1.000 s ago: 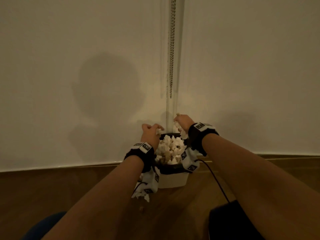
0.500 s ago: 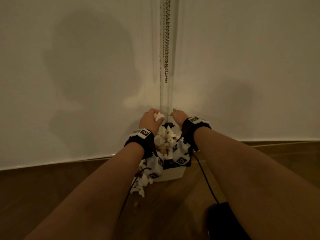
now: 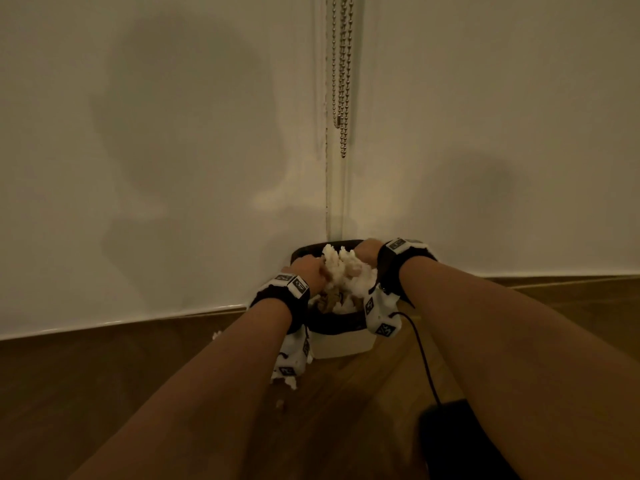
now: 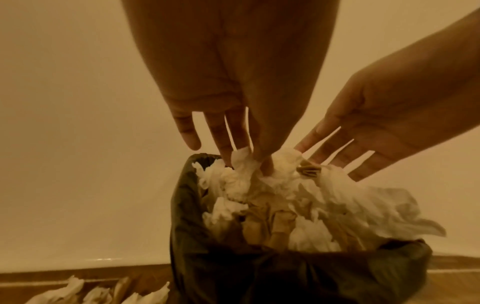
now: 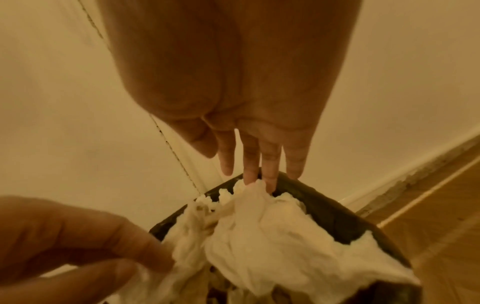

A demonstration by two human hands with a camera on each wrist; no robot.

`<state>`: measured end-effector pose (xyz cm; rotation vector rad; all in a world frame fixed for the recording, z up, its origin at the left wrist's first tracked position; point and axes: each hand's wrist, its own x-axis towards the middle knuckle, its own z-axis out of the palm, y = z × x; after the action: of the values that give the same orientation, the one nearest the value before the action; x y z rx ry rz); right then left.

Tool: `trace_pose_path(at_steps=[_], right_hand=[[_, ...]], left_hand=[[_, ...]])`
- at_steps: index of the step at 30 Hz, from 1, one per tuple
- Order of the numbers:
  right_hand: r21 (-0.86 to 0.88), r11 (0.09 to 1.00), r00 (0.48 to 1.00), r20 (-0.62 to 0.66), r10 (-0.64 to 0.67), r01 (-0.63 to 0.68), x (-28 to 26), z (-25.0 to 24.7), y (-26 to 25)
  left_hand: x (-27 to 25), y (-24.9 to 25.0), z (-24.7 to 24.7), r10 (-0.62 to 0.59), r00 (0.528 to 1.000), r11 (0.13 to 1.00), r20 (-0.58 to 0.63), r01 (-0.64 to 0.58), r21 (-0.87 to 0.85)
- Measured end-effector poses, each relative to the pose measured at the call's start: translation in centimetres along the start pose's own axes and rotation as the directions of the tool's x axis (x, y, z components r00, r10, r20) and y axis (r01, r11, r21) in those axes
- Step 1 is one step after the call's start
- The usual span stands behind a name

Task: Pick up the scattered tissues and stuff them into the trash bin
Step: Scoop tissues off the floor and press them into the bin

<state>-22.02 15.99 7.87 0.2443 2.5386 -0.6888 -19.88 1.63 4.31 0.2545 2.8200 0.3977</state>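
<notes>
A white trash bin (image 3: pixel 341 346) with a black liner (image 4: pixel 207 267) stands on the floor against the wall. It is heaped above its rim with crumpled white and brown tissues (image 3: pixel 341 273). My left hand (image 4: pixel 233 156) comes down on the heap's left side, its straight fingers pushing into the tissues (image 4: pixel 272 195). My right hand (image 5: pixel 259 174) presses with straight fingers at the heap's far right edge, beside the liner rim (image 5: pixel 324 207). Neither hand is curled round anything. More tissues (image 4: pixel 78 292) lie on the floor left of the bin.
The bin sits in front of a pale wall where a bead chain (image 3: pixel 341 81) hangs. Loose tissue pieces (image 3: pixel 289 379) lie on the wooden floor by the bin's left front. A black device (image 3: pixel 460 441) with a cable sits on the floor at lower right.
Both hands have dropped from above the bin onto the heap and now push it down. The tissues they carried now lie on the pile.
</notes>
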Motion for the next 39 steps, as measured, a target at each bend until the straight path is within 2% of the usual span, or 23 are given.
trace_pose_path(at_steps=[2, 3, 7, 10, 13, 15, 18, 21, 24, 28, 30, 32, 35, 39], right_hand=[[-0.071, 0.996, 0.998, -0.031, -0.049, 0.047, 0.4, -0.1, 0.0], [-0.087, 0.993, 0.995, -0.057, -0.087, 0.082, 0.6, -0.1, 0.4], [0.033, 0.998, 0.992, -0.115, -0.054, 0.058, 0.5, -0.4, 0.4], [0.088, 0.994, 0.985, -0.168, -0.044, 0.059, 0.7, -0.5, 0.3], [0.125, 0.986, 0.972, -0.218, -0.084, 0.113, 0.3, -0.3, -0.4], [0.170, 0.971, 0.951, -0.287, -0.112, 0.166, -0.2, 0.0, -1.4], [0.232, 0.930, 0.926, -0.316, -0.205, 0.285, -1.7, 1.2, -3.7], [0.255, 0.880, 0.895, -0.315, -0.316, 0.401, -3.6, 3.9, -5.7], [0.138, 0.865, 0.863, -0.242, -0.443, 0.483, -5.7, 7.6, -7.2], [-0.024, 0.848, 0.847, -0.048, -0.530, 0.529, -7.1, 11.6, -7.2], [-0.063, 0.869, 0.871, 0.066, -0.487, 0.491, -6.6, 13.4, -6.4], [-0.072, 0.911, 0.906, 0.164, -0.390, 0.405, -5.3, 15.3, -5.2], [-0.187, 0.928, 0.932, 0.236, -0.275, 0.321, -3.2, 18.0, -3.0], [-0.295, 0.924, 0.937, 0.318, -0.145, 0.243, -0.2, 22.5, 0.5]], left_hand=[[-0.3, -0.3, -0.3, -0.001, 1.000, 0.999, -0.007, 0.002, 0.053], [-0.5, -0.5, -0.4, -0.006, 0.999, 1.000, -0.042, 0.007, 0.025], [-1.1, -1.7, -1.2, -0.030, 0.977, 0.990, -0.211, 0.000, -0.141], [-2.0, -3.2, -1.7, -0.047, 0.962, 0.980, -0.271, -0.008, -0.200], [-3.0, -4.9, -1.6, -0.081, 0.938, 0.969, -0.337, -0.005, -0.246], [-3.7, -6.3, -1.1, -0.113, 0.928, 0.961, -0.354, 0.011, -0.275], [-5.1, -8.3, 0.3, -0.190, 0.918, 0.944, -0.349, 0.073, -0.321], [-6.8, -10.3, 2.6, -0.241, 0.935, 0.947, -0.258, 0.169, -0.274], [-8.9, -12.5, 5.4, -0.252, 0.960, 0.961, -0.117, 0.235, -0.148], [-11.1, -14.3, 9.2, -0.288, 0.957, 0.956, 0.040, 0.289, -0.045], [-12.0, -15.2, 11.1, -0.299, 0.953, 0.952, 0.054, 0.302, -0.055], [-12.7, -15.9, 12.8, -0.317, 0.947, 0.944, 0.061, 0.321, -0.074], [-13.3, -16.5, 15.4, -0.335, 0.937, 0.939, 0.096, 0.341, -0.051], [-13.0, -15.5, 18.9, -0.228, 0.966, 0.971, 0.119, 0.235, -0.048]])
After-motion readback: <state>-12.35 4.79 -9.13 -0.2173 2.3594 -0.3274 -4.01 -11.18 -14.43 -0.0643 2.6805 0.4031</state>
